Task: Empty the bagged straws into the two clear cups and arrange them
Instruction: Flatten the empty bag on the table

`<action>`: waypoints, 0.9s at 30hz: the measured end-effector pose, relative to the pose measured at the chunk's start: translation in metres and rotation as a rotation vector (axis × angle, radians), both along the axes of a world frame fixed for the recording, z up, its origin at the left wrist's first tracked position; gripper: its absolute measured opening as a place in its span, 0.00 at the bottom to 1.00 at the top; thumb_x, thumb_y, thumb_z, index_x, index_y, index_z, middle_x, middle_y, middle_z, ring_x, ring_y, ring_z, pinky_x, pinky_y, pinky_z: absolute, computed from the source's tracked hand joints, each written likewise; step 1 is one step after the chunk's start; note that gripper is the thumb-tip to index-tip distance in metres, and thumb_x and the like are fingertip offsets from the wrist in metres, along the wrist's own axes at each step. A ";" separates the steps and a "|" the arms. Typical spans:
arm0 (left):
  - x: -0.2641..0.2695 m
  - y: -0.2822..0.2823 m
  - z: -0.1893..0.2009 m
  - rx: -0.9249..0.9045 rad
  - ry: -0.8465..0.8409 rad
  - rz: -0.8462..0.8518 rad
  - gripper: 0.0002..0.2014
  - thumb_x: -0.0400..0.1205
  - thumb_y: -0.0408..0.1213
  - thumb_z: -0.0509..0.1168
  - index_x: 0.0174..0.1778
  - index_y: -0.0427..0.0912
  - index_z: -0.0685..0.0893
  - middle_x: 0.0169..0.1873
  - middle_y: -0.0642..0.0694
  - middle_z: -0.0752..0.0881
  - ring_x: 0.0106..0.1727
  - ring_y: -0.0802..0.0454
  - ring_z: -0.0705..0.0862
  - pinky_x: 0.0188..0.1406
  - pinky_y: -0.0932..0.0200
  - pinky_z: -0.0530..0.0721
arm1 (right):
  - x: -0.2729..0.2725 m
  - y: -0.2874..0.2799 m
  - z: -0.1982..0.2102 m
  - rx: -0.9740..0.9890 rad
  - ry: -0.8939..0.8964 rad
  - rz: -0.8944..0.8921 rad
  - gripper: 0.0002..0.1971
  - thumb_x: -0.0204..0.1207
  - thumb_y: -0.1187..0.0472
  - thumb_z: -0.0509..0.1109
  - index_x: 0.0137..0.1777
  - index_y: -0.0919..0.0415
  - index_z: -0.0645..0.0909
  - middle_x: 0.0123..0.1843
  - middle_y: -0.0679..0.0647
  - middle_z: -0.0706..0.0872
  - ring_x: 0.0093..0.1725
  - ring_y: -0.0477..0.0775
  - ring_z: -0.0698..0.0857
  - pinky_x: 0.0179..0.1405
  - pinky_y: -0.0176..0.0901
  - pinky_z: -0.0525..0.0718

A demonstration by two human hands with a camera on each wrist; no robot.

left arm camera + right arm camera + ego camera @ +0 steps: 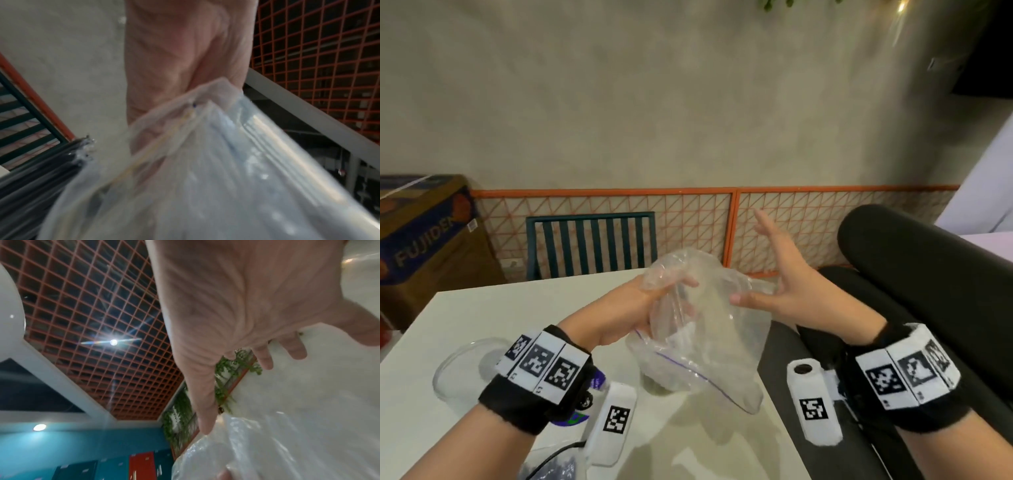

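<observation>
Fingers of my left hand [633, 308] curl round the gathered upper end of the clear zip bag [709, 342], pinching the crumpled plastic so its mouth hangs down over the table [465, 308]. I judge I hold it this way to tip out whatever is left. One clear cup [453, 370] stands at the left, partly hidden behind my left wrist band. Under the bag's mouth I can see the dim base of something round, probably the second cup, but the plastic blurs it too much to be sure. In the left wrist view a bundle of dark straws [41, 175] juts up beside the bag, though I cannot tell what they stand in. Whether any straws remain inside the bag I cannot tell.

My right hand [784, 291] is spread with straight fingers, thumb just touching the bag's side, holding nothing, ready, I think, to steady or shake it.

Further off, a cardboard box [424, 240] sits far left, a green slatted chair [592, 243] stands behind the table, and a black padded seat [928, 274] crowds my right arm.
</observation>
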State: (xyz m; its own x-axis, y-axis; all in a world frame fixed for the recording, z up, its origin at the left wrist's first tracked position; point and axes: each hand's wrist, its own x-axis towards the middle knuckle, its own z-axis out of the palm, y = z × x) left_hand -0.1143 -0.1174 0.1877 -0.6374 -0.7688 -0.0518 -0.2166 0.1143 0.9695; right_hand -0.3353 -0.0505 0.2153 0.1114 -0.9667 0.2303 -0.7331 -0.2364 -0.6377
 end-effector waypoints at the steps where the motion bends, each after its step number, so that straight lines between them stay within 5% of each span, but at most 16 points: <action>1: -0.003 0.004 -0.004 0.013 -0.056 -0.044 0.17 0.83 0.56 0.53 0.62 0.55 0.79 0.52 0.45 0.90 0.52 0.49 0.89 0.48 0.49 0.88 | 0.005 -0.002 -0.001 0.027 0.064 0.011 0.55 0.64 0.41 0.74 0.82 0.44 0.38 0.85 0.49 0.51 0.83 0.47 0.52 0.81 0.50 0.55; 4: -0.013 0.013 -0.013 0.060 -0.121 -0.099 0.18 0.82 0.58 0.52 0.61 0.56 0.78 0.50 0.46 0.91 0.52 0.49 0.89 0.52 0.47 0.86 | 0.018 -0.012 -0.018 0.131 0.185 0.049 0.30 0.74 0.44 0.69 0.75 0.49 0.67 0.73 0.52 0.77 0.71 0.51 0.76 0.71 0.51 0.75; 6: -0.016 0.015 -0.020 0.059 -0.130 -0.092 0.19 0.80 0.59 0.54 0.58 0.53 0.80 0.48 0.48 0.91 0.51 0.50 0.89 0.55 0.46 0.84 | 0.025 -0.020 -0.033 0.124 0.213 0.046 0.08 0.80 0.53 0.65 0.51 0.54 0.81 0.47 0.51 0.87 0.49 0.50 0.85 0.50 0.46 0.82; 9: -0.010 0.019 -0.045 0.034 -0.109 -0.104 0.12 0.78 0.48 0.66 0.57 0.59 0.79 0.47 0.58 0.91 0.49 0.64 0.88 0.48 0.63 0.86 | 0.028 -0.029 -0.049 0.067 0.196 -0.030 0.08 0.82 0.58 0.62 0.41 0.55 0.78 0.38 0.50 0.82 0.42 0.53 0.82 0.42 0.46 0.79; 10: -0.008 0.021 -0.059 0.048 -0.124 -0.122 0.17 0.76 0.46 0.71 0.59 0.60 0.77 0.49 0.58 0.90 0.50 0.66 0.87 0.48 0.66 0.85 | 0.027 -0.033 -0.053 0.031 0.207 -0.051 0.09 0.82 0.59 0.61 0.40 0.56 0.77 0.38 0.52 0.82 0.42 0.55 0.82 0.43 0.49 0.79; 12: -0.001 0.027 -0.091 0.045 -0.199 -0.113 0.23 0.73 0.45 0.74 0.63 0.57 0.77 0.54 0.55 0.89 0.55 0.61 0.87 0.57 0.62 0.82 | 0.020 -0.040 -0.059 0.011 0.222 -0.090 0.11 0.82 0.60 0.59 0.38 0.59 0.76 0.38 0.55 0.83 0.42 0.58 0.83 0.44 0.54 0.81; 13: 0.003 0.030 -0.109 0.024 -0.207 -0.080 0.18 0.75 0.42 0.73 0.60 0.54 0.80 0.52 0.54 0.89 0.54 0.59 0.87 0.59 0.63 0.82 | 0.015 -0.043 -0.061 0.022 0.219 -0.119 0.11 0.82 0.60 0.59 0.39 0.58 0.77 0.40 0.55 0.84 0.42 0.57 0.83 0.45 0.54 0.83; 16: 0.020 0.040 -0.149 -0.006 -0.179 0.130 0.02 0.77 0.39 0.68 0.43 0.49 0.84 0.36 0.54 0.90 0.43 0.57 0.86 0.53 0.59 0.81 | -0.002 -0.050 -0.065 0.062 0.206 -0.228 0.13 0.83 0.56 0.58 0.38 0.56 0.77 0.39 0.54 0.83 0.43 0.56 0.82 0.44 0.47 0.80; 18: 0.029 0.044 -0.165 0.036 -0.165 0.219 0.05 0.77 0.39 0.67 0.35 0.46 0.80 0.28 0.54 0.87 0.39 0.52 0.83 0.47 0.52 0.79 | -0.006 -0.050 -0.067 0.109 0.206 -0.285 0.17 0.83 0.55 0.58 0.31 0.56 0.71 0.33 0.50 0.77 0.40 0.54 0.79 0.42 0.44 0.75; 20: 0.033 0.046 -0.161 0.035 -0.204 0.207 0.06 0.81 0.37 0.66 0.38 0.50 0.79 0.30 0.60 0.86 0.41 0.55 0.82 0.43 0.62 0.78 | -0.005 -0.048 -0.069 0.142 0.217 -0.318 0.19 0.83 0.55 0.59 0.28 0.54 0.67 0.31 0.48 0.73 0.39 0.54 0.77 0.40 0.43 0.72; 22: 0.026 0.050 -0.142 0.028 -0.191 0.121 0.06 0.82 0.43 0.63 0.52 0.59 0.76 0.45 0.68 0.82 0.49 0.68 0.81 0.44 0.77 0.77 | 0.000 -0.046 -0.068 0.137 0.232 -0.311 0.20 0.83 0.55 0.59 0.27 0.52 0.66 0.30 0.48 0.72 0.38 0.54 0.76 0.35 0.41 0.71; 24: 0.014 0.048 -0.118 0.068 -0.092 0.093 0.13 0.81 0.45 0.62 0.60 0.60 0.70 0.50 0.70 0.77 0.50 0.77 0.76 0.41 0.84 0.75 | 0.008 -0.043 -0.063 0.099 0.266 -0.224 0.19 0.83 0.55 0.59 0.28 0.53 0.69 0.30 0.50 0.74 0.35 0.52 0.76 0.29 0.38 0.69; 27: -0.012 0.037 -0.097 0.112 0.039 0.118 0.18 0.76 0.44 0.70 0.61 0.49 0.78 0.49 0.60 0.86 0.47 0.67 0.85 0.45 0.74 0.81 | 0.022 -0.034 -0.054 0.046 0.270 0.012 0.12 0.81 0.55 0.64 0.43 0.62 0.83 0.36 0.57 0.87 0.34 0.51 0.82 0.35 0.34 0.77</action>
